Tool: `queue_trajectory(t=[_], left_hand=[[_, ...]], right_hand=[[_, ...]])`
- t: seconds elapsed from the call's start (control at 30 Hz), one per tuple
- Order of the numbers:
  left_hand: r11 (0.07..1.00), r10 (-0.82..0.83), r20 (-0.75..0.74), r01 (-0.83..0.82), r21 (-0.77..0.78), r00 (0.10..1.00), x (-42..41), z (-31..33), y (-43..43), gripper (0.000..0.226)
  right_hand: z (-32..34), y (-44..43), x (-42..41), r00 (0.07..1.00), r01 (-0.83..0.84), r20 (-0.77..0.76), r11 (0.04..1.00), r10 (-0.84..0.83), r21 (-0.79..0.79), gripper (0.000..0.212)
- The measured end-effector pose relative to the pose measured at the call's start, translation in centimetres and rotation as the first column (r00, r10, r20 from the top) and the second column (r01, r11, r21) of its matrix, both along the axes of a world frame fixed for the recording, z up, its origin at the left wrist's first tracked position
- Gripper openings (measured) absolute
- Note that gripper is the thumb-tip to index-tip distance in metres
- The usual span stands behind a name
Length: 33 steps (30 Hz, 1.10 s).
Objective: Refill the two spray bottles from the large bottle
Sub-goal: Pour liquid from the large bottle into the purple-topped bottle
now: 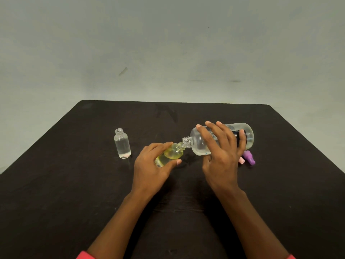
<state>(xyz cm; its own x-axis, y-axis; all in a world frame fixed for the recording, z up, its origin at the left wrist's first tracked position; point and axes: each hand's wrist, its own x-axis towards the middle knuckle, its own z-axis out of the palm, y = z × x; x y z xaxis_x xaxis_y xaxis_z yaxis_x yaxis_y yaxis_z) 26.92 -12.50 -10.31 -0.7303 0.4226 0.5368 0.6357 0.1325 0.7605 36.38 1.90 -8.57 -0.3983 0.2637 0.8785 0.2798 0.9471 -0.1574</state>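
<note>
My left hand grips the tilted yellow spray bottle over mid-tabletop. My right hand wraps the tipped large bottle of clear liquid, mouth to mouth. The clear spray bottle stands uncapped to the left, partly filled, with open room around it.

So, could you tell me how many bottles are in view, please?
3: a small clear bottle standing uncapped at left, a small yellowish bottle tilted in the left hand, and the large bottle tipped in the right hand.
</note>
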Motion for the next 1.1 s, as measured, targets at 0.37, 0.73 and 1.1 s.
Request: queue_trajectory(t=[0.37,0.73,1.1], left_hand=[[1.0,0.0,0.0,0.0,-0.003,1.0,-0.08,0.03,-0.01,0.047],[1.0,-0.002,0.011,0.002,-0.003,1.0,0.06,0.12,-0.01,0.047],[1.0,0.0,0.007,0.0,-0.009,1.0,0.01,0.11,0.03,0.048]], right_hand=[[0.05,0.02,0.0,1.0,0.0,0.002,1.0,0.0,-0.004,0.063],[0.01,0.05,-0.02,1.0,0.003,-0.009,1.0,-0.003,0.007,0.066],[0.03,0.07,-0.06,1.0,0.002,-0.009,1.0,-0.002,0.005,0.065]])
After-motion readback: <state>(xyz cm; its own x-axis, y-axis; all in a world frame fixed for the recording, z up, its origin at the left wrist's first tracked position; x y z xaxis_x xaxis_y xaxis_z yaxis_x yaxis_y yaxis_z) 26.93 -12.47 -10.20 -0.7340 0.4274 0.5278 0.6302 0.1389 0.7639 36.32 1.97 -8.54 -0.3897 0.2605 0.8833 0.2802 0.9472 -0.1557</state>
